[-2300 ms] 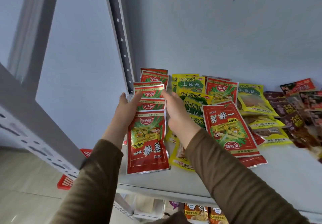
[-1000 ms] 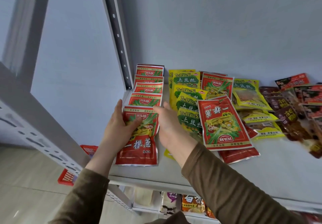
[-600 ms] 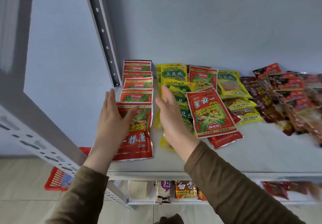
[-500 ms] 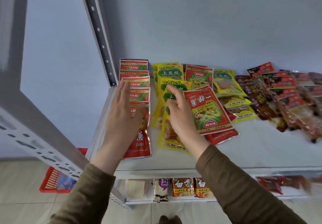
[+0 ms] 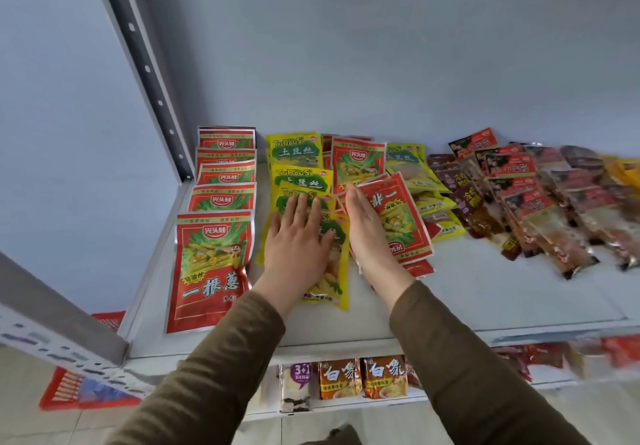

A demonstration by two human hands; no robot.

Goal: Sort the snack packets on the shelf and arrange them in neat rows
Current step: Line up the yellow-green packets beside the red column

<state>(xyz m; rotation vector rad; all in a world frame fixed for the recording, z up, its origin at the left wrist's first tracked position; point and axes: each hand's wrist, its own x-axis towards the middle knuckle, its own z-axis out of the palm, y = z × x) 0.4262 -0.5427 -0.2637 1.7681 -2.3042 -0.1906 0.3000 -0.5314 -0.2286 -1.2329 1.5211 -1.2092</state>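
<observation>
At the left end of the shelf [image 5: 485, 299], the red row [image 5: 221, 198] has been left finished and untouched: five packets overlap from the back wall toward the front lip, where a moment earlier both hands were squaring its nearest packet. Both hands have since been shifted one column to the right. The left hand [image 5: 298, 243] is now laid flat on the yellow packets [image 5: 301, 181], its fingers [image 5: 304, 205] straight and spread, nothing being gripped. The right hand [image 5: 367, 236] is set on edge between the yellow column and a loose red packet [image 5: 398, 216] that lies upside down and askew, fingers straight and together, pressing against it rather than holding it. The red row can be judged done and the yellow row begun.

A narrow strip of bare shelf is left between the red and yellow columns. Open room is found mainly in front, toward the shelf's lip, and to the right front below the unsorted dark packets [image 5: 519, 202]. Behind, the wall closes the rows off; on the left, the upright post [image 5: 145, 73] and shelf edge bound the red row closely.
</observation>
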